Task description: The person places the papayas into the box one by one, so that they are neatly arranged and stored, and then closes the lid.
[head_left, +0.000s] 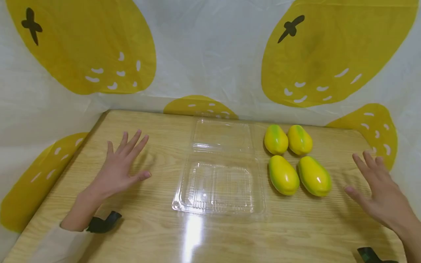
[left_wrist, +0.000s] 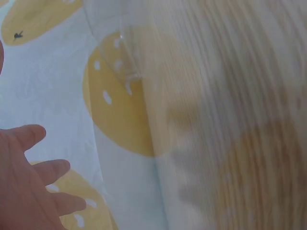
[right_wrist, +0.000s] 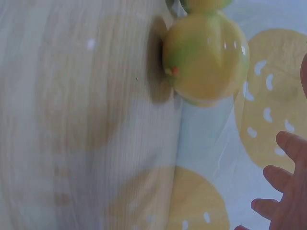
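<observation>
My left hand (head_left: 120, 168) hovers with spread fingers over the left part of the table, holding nothing. Over the right part, my right hand (head_left: 381, 190) is spread the same way, also with nothing in it. Between them lies a clear plastic clamshell box (head_left: 220, 186), its lid (head_left: 223, 135) folded back towards the wall. Several yellow-green mangoes stand in two rows right of the box: a back one (head_left: 276, 139), its neighbour (head_left: 300, 140), a front one (head_left: 284, 175) and the one nearest my right hand (head_left: 314, 176). In the right wrist view a mango (right_wrist: 206, 57) looms large, apart from the fingers.
The wood-grain table (head_left: 148, 226) ends at a white cloth (head_left: 210, 47) printed with big yellow fruit, which hangs behind it and at its sides. Dark straps (head_left: 104, 222) show at both wrists. A bright light reflection lies on the table before the box.
</observation>
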The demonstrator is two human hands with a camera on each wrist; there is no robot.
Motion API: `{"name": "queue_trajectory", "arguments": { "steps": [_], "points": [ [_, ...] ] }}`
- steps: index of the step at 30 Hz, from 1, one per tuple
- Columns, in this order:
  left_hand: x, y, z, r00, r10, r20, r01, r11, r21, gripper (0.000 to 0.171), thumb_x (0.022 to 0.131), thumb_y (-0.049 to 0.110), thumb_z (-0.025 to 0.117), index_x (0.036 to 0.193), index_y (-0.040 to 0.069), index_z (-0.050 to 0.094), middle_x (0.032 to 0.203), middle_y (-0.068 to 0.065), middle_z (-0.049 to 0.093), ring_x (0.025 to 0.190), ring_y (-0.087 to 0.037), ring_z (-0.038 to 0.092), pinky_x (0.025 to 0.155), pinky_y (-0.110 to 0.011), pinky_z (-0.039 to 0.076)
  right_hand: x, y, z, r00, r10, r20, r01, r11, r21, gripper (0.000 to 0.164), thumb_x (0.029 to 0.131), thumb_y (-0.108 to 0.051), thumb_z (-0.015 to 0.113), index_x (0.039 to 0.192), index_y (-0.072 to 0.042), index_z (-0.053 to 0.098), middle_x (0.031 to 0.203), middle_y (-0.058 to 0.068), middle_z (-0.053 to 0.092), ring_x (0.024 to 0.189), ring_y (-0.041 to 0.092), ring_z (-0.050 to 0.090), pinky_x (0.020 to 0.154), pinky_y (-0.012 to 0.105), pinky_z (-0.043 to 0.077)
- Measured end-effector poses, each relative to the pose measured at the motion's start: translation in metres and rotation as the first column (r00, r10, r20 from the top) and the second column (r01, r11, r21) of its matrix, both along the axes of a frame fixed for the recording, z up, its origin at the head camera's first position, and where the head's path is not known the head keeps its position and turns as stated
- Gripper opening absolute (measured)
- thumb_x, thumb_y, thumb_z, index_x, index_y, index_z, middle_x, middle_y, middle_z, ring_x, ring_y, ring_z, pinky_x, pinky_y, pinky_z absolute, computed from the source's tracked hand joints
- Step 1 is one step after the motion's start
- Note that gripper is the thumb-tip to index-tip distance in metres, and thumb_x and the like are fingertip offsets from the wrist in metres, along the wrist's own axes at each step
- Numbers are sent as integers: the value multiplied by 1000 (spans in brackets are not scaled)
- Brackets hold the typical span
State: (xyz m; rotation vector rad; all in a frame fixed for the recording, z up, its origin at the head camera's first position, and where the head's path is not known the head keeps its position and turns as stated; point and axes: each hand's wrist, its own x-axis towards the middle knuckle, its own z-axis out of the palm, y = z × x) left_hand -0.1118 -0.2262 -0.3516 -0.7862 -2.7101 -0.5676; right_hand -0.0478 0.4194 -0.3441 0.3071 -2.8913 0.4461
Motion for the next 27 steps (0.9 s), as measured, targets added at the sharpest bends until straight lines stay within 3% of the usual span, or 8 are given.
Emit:
{"name": "queue_trajectory", "arguments": {
  "steps": [8, 14, 20, 24, 27],
  "points": [
    [7, 16, -8, 999, -39, -3, 40, 995, 96, 89, 86, 71, 46, 154, 18, 21, 158, -11, 15, 140, -48, 7, 98, -79, 1, 3, -20, -1, 998, 46, -51, -48, 998, -39, 82, 92, -28, 64, 155, -15, 13, 159, 12, 1, 142, 39, -9, 93, 79, -6],
    [13, 28, -18, 995, -99, -3, 98, 974, 203, 93, 85, 75, 37, 153, 14, 24, 158, -9, 16, 141, -45, 5, 102, -76, 2, 4, -34, -1, 993, 72, -92, -80, 993, -88, 81, 90, -28, 66, 154, -16, 18, 159, 10, 6, 143, 37, -2, 88, 82, -2],
    [16, 39, -26, 988, -153, 36, 138, 953, 272, 93, 85, 75, 37, 153, 13, 23, 158, -11, 17, 143, -40, 3, 104, -73, 4, 2, -37, -4, 992, 83, -96, -97, 985, -144, 77, 92, -27, 64, 154, -16, 20, 159, 10, 8, 143, 38, 2, 89, 83, 3],
    [18, 45, -31, 976, -202, 81, 166, 932, 323, 91, 86, 73, 39, 153, 13, 22, 158, -12, 18, 143, -38, 1, 103, -74, 5, 0, -39, -13, 988, 94, -119, -118, 969, -216, 72, 93, -24, 62, 153, -16, 23, 159, 9, 13, 144, 32, 8, 101, 75, 2],
    [19, 47, -36, 964, -238, 121, 176, 907, 383, 89, 88, 70, 42, 153, 13, 23, 158, -11, 16, 144, -37, 1, 102, -75, 8, -2, -42, -20, 983, 77, -165, -119, 957, -265, 69, 92, -19, 62, 152, -15, 28, 156, 9, 22, 142, 15, 15, 114, 53, 7]
  ]
}}
